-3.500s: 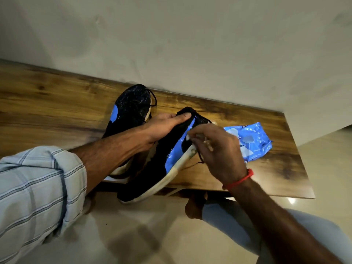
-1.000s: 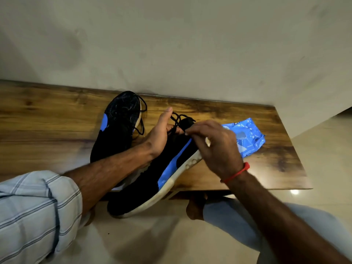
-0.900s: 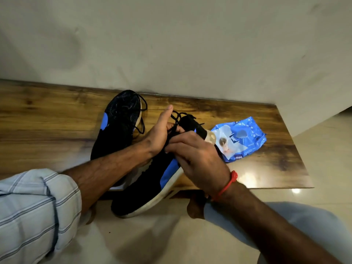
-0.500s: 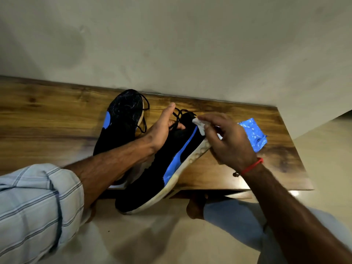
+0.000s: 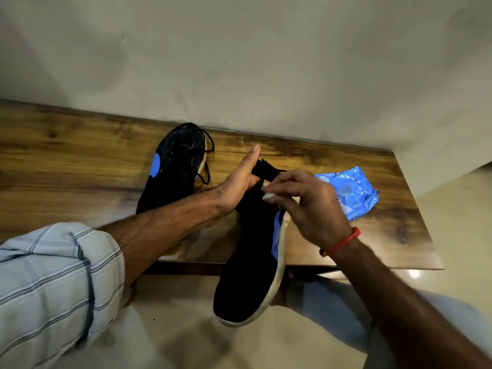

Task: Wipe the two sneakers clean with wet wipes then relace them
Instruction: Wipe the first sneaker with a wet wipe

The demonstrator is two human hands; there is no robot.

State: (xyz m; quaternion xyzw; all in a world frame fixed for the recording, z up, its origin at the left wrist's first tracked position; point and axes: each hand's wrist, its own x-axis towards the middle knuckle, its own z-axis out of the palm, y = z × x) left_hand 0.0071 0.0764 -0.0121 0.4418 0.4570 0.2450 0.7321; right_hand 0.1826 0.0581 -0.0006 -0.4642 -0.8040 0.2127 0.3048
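A black and blue sneaker (image 5: 250,265) with a white sole sticks out over the table's front edge, toe pointing toward me. My left hand (image 5: 238,183) holds it at the collar, thumb raised, fingers hidden inside the opening. My right hand (image 5: 308,206) pinches a small white wet wipe (image 5: 269,196) against the upper near the collar. The second sneaker (image 5: 177,166), black with a blue patch and loose black laces, lies on the table to the left behind my left forearm.
A blue wet wipe pack (image 5: 348,193) lies on the wooden table (image 5: 66,166) to the right of my hands. The table stands against a plain wall (image 5: 239,62). My knee (image 5: 327,310) and a tiled floor show below the front edge.
The held sneaker has swung so its toe points more toward me. My right hand with the wipe has moved from the sole edge up to the collar area.
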